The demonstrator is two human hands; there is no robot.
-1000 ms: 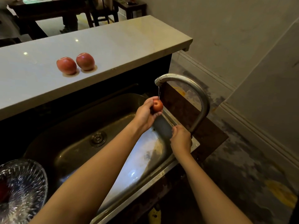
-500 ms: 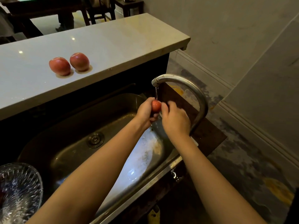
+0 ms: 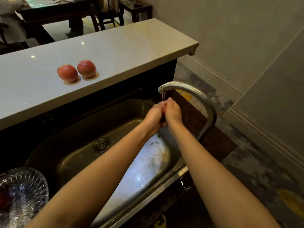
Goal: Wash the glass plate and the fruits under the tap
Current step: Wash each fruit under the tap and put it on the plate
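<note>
A thin stream of water falls from the curved steel tap (image 3: 194, 93) onto my two hands. My left hand (image 3: 153, 115) and my right hand (image 3: 172, 111) are cupped together around a small red fruit (image 3: 164, 109), of which only a sliver shows between them. Two red apples (image 3: 67, 73) (image 3: 86, 68) sit side by side on the pale counter (image 3: 131, 46), each in a small wet patch. The cut-glass plate (image 3: 24, 186) stands at the lower left beside the sink, with something red in it at the frame's edge.
The steel sink (image 3: 79, 153) lies under my forearms, its drain (image 3: 101, 144) to the left of them. A dark wooden ledge (image 3: 194, 122) carries the tap. Behind the counter stand a dark table and chairs (image 3: 65, 12), with a person (image 3: 9, 22) at the far left.
My right hand has left the tap's base and closed over the fruit from the right. The fruit, plainly visible before, is now almost hidden between both hands.
</note>
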